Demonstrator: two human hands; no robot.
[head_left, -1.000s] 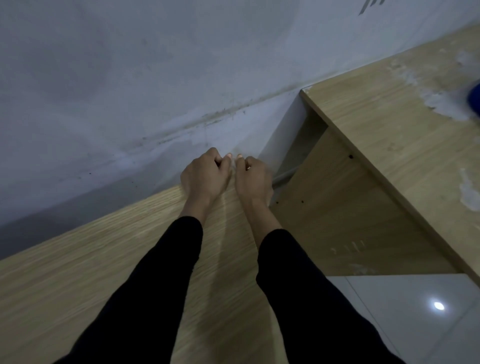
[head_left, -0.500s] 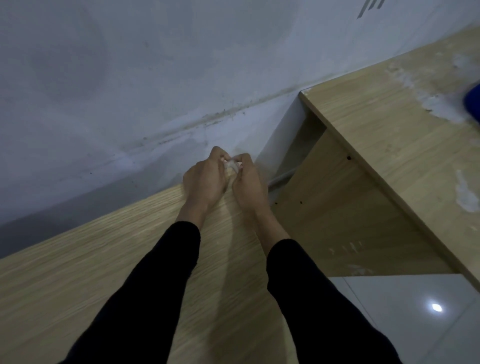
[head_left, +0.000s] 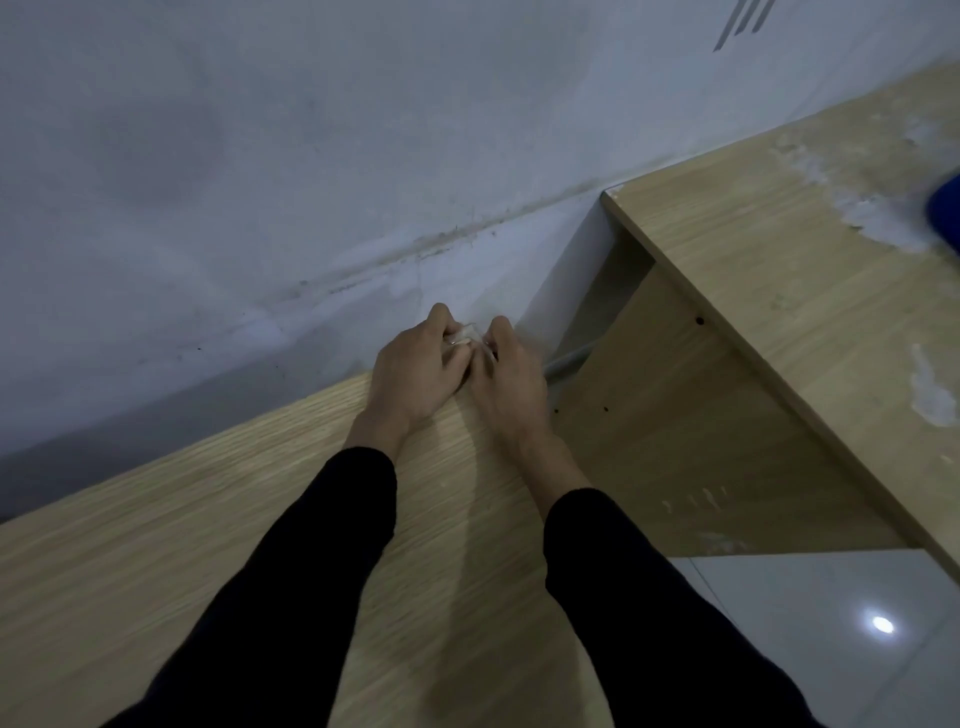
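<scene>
Hands touching: left hand (head_left: 415, 370) and right hand (head_left: 512, 380), fingers curled, both pinch pale scrap (head_left: 466, 334) over wooden board (head_left: 208, 545) edge.

L hand (head_left: 415, 371) & R hand (head_left: 511, 374) pinch small pale scrap (head_left: 467, 336) btwn them, over wood board (head_left: 208, 545) edge by wall (head_left: 311, 156).

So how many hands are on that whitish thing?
2. The left hand pinches the whitish thing from the left, the right hand from the right, at the far edge of the wooden top. Fingers hide most of it.
</scene>
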